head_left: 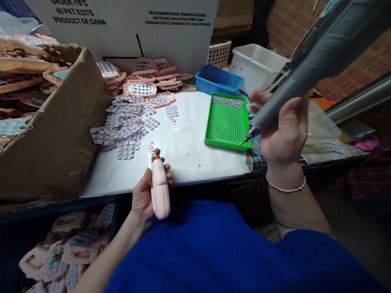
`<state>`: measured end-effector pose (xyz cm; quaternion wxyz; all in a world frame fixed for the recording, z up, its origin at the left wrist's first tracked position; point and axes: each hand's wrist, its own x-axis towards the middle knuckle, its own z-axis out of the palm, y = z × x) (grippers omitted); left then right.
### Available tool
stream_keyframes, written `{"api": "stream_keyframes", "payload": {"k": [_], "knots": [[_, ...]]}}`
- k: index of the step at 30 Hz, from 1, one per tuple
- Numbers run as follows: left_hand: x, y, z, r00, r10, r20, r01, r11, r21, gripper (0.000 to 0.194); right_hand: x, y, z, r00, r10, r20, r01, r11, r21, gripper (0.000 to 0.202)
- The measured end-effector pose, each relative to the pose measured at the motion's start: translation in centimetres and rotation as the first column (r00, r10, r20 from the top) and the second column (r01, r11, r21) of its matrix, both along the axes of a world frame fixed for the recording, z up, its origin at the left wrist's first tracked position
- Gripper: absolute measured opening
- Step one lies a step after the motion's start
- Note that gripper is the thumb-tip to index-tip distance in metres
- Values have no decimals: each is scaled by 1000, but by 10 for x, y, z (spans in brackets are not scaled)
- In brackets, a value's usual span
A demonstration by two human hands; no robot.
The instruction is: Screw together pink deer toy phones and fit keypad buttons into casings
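My left hand (143, 193) is wrapped round a pale pink plastic piece (160, 189) with a brown knobbed end, held at the table's front edge. My right hand (284, 134) grips a grey power screwdriver (284, 95) that slants down to the left. Its thin tip (244, 140) is over the near right corner of a green perforated tray (227, 126). Small silvery screws (227, 101) lie along that tray's far end. Small pinkish bits (150, 147) are on the white table (183, 154), just beyond the pink piece.
Printed button sheets (125, 122) and pink shells (140, 87) are heaped at the back left, beside a full cardboard box (61, 134). Behind the green tray stand a blue bin (218, 81) and a white tub (258, 61). More pink parts (76, 248) fill a container at lower left.
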<state>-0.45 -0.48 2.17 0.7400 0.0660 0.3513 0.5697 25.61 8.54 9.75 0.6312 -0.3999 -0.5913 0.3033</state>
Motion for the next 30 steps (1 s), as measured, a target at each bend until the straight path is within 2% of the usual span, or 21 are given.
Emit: {"api": "stream_keyframes", "payload": {"k": [3, 5, 8, 10, 11, 15, 20, 26, 30], "knots": [[6, -9, 2, 983, -63, -171, 62, 998, -11, 44, 7, 9, 2, 988, 126, -90, -128, 992, -6, 40], [12, -19, 3, 948, -162, -275, 168, 986, -2, 41, 10, 14, 4, 988, 155, 1, -155, 987, -50, 43], [20, -31, 6, 888, -367, -278, 375, 927, -25, 37, 12, 21, 6, 977, 91, 194, -68, 990, -119, 39], [25, -32, 8, 845, -484, -228, 485, 873, -52, 36, 12, 26, 4, 969, 28, 247, 2, 993, -118, 37], [28, -30, 9, 832, -509, -220, 505, 860, -76, 35, 13, 28, 2, 967, -6, 255, 33, 994, -103, 37], [42, -5, 18, 829, -454, -328, 431, 891, -142, 39, 17, 36, -10, 961, -89, 264, 110, 992, -68, 38], [67, 29, 20, 822, -401, -405, 408, 910, -73, 41, 23, 41, -26, 978, -107, 181, 127, 986, -105, 37], [84, 40, 15, 826, -352, -440, 375, 926, -38, 39, 25, 44, -36, 959, -131, 251, 174, 972, -157, 43], [86, 41, 16, 820, -349, -454, 366, 929, -55, 41, 25, 45, -42, 984, -123, 128, 143, 975, -167, 40]]}}
